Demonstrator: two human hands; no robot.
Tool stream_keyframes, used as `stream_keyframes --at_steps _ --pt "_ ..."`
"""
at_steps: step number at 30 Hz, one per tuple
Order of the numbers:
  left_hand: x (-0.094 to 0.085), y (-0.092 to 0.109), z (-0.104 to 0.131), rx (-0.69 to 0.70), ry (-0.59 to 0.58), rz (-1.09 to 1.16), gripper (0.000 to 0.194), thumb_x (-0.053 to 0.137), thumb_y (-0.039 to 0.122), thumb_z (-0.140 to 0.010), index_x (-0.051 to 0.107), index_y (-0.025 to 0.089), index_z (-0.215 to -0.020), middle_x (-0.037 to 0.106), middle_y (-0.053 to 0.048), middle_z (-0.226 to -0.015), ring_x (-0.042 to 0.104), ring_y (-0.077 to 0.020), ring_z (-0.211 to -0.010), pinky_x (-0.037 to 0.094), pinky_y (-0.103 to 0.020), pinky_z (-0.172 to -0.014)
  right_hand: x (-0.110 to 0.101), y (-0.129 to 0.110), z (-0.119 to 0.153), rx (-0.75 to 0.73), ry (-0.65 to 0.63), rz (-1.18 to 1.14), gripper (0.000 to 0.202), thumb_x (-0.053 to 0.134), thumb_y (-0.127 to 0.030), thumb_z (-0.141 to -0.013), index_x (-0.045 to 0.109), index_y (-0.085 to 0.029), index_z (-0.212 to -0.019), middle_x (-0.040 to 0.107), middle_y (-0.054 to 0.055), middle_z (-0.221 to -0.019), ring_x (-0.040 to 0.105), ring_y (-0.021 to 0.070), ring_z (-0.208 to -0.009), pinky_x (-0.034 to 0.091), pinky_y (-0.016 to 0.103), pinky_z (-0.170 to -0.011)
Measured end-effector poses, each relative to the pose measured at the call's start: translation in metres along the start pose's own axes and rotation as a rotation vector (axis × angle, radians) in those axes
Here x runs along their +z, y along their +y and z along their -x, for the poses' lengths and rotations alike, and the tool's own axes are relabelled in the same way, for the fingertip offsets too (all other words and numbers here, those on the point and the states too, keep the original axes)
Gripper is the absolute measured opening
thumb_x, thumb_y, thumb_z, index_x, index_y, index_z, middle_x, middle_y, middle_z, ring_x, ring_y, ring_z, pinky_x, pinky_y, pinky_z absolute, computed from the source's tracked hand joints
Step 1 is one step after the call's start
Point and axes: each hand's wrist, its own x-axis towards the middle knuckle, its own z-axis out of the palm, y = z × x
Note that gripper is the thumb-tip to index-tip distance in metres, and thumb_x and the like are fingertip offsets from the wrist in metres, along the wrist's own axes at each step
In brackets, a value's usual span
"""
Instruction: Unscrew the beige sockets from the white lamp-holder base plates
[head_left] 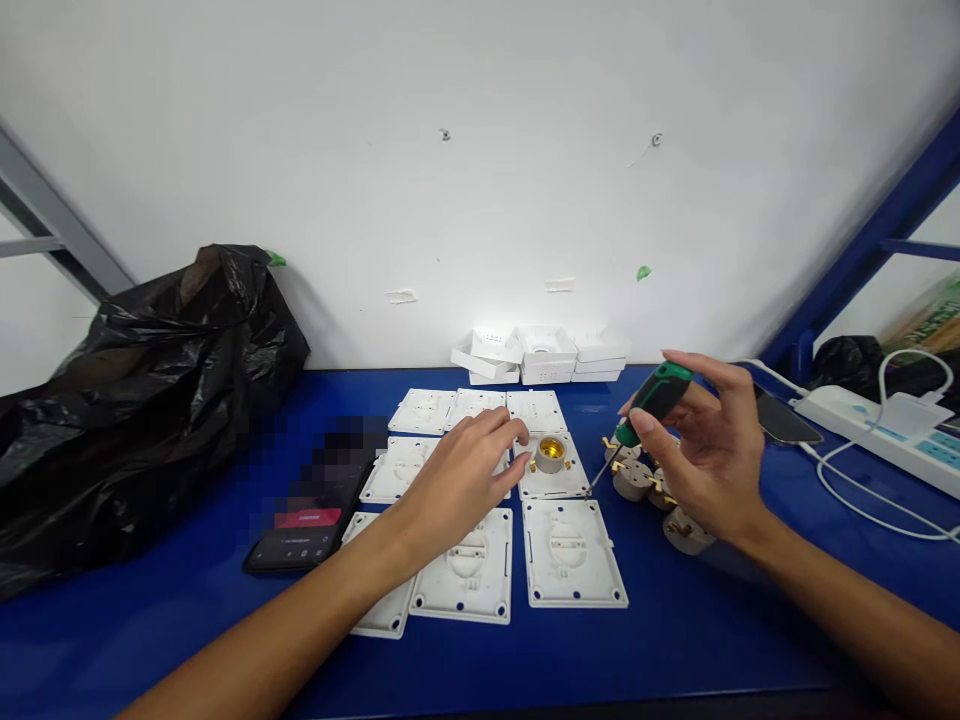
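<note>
My right hand point(712, 450) grips a screwdriver point(654, 405) by its green and black handle. Its thin shaft slants down to the left, the tip near the corner of a white square plate point(531, 480). On that plate sits a round grey lamp socket point(550, 456) with a brass-coloured inside and small brass tabs. Just left of the socket hovers my left hand point(480, 455), thumb and fingers curved apart with nothing visible between them. Beneath and around it lie several more white plates point(480, 590) in rows. Several loose grey sockets point(632, 482) with brass tabs are partly hidden behind my right hand.
White box-shaped covers point(546, 360) are stacked against the wall. A black plastic bag point(150, 400) fills the left side, and a phone point(300, 545) lies beside the plates. At right are a power strip point(870, 425), white cables point(862, 475) and another phone point(787, 418).
</note>
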Motion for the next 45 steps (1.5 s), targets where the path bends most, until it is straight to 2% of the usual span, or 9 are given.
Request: stream_keyframes --at_steps 6,10,13,16,18,24,32,40,45 --pt "0.005 0.014 -0.001 0.135 -0.002 -0.03 0.007 0.058 0.017 -0.104 0.062 0.016 -0.11 0.063 -0.005 -0.106 0.06 -0.0217 -0.092 0.049 -0.039 -0.086 -0.003 0.002 -0.009 0.015 0.103 0.063 0.048 0.073 -0.023 -0.089 0.053 -0.027 -0.133 0.064 0.0 -0.083 0.064 0.0177 -0.067 0.052 0.032 -0.055" --pt "0.01 0.051 -0.009 0.441 -0.057 -0.085 0.01 0.057 0.018 -0.105 0.064 0.014 -0.11 0.064 -0.006 -0.104 0.061 -0.0204 -0.091 0.05 -0.035 -0.084 -0.005 0.008 -0.013 0.056 0.107 0.039 0.047 0.071 -0.025 -0.091 0.051 -0.028 -0.134 0.063 0.0 -0.085 0.06 0.0161 -0.067 0.051 0.031 -0.056" --pt "0.02 0.084 -0.02 0.702 -0.046 -0.246 0.019 0.052 0.006 -0.103 0.067 0.013 -0.112 0.067 -0.006 -0.101 0.062 -0.0185 -0.085 0.048 -0.032 -0.074 -0.004 0.014 -0.013 0.088 0.073 0.01 0.046 0.07 -0.026 -0.092 0.052 -0.027 -0.133 0.062 0.0 -0.085 0.058 0.0157 -0.068 0.048 0.03 -0.055" --pt "0.037 0.109 -0.032 0.877 0.029 -0.42 0.029 0.047 0.006 -0.105 0.074 0.014 -0.115 0.07 -0.011 -0.12 0.061 -0.0207 -0.111 0.048 -0.033 -0.087 -0.004 0.018 -0.013 0.112 0.029 0.012 0.046 0.07 -0.029 -0.092 0.051 -0.026 -0.134 0.062 0.0 -0.086 0.059 0.0163 -0.069 0.048 0.031 -0.055" --pt "0.049 0.119 -0.037 0.932 0.033 -0.529 0.032 0.049 0.008 -0.103 0.078 0.017 -0.112 0.07 -0.01 -0.123 0.059 -0.0231 -0.119 0.047 -0.035 -0.093 -0.005 0.02 -0.014 0.108 0.015 0.017 0.046 0.069 -0.03 -0.092 0.051 -0.027 -0.134 0.06 -0.001 -0.085 0.058 0.0161 -0.068 0.049 0.031 -0.055" --pt "0.064 0.135 -0.035 0.881 -0.073 -0.775 0.03 0.055 0.021 -0.103 0.08 0.035 -0.112 0.064 -0.007 -0.124 0.053 -0.0256 -0.122 0.045 -0.041 -0.095 -0.008 0.02 -0.017 0.077 0.021 0.025 0.045 0.067 -0.03 -0.093 0.05 -0.028 -0.135 0.059 -0.001 -0.085 0.057 0.0167 -0.069 0.049 0.032 -0.053" --pt "0.072 0.138 -0.029 0.738 -0.112 -0.901 0.024 0.059 0.028 -0.101 0.079 0.036 -0.111 0.057 -0.009 -0.097 0.054 -0.0297 -0.104 0.043 -0.042 -0.079 -0.008 0.017 -0.017 0.065 0.015 0.025 0.044 0.067 -0.029 -0.093 0.05 -0.028 -0.134 0.06 0.0 -0.087 0.059 0.0173 -0.071 0.05 0.033 -0.055" --pt "0.073 0.13 -0.037 0.771 0.019 -0.617 0.013 0.063 0.014 -0.097 0.076 0.014 -0.098 0.057 -0.008 -0.088 0.055 -0.0227 -0.088 0.04 -0.035 -0.072 -0.008 0.018 -0.018 0.062 0.027 0.024 0.044 0.066 -0.029 -0.094 0.05 -0.028 -0.135 0.056 0.0 -0.084 0.055 0.0169 -0.067 0.048 0.032 -0.052" --pt "0.054 0.126 -0.023 0.733 0.115 -0.335 0.017 0.052 0.007 -0.101 0.069 0.011 -0.102 0.061 -0.006 -0.093 0.056 -0.0189 -0.083 0.044 -0.034 -0.068 -0.009 0.016 -0.019 0.076 0.052 0.017 0.044 0.067 -0.03 -0.094 0.05 -0.028 -0.134 0.058 0.001 -0.087 0.055 0.0173 -0.069 0.048 0.033 -0.054"
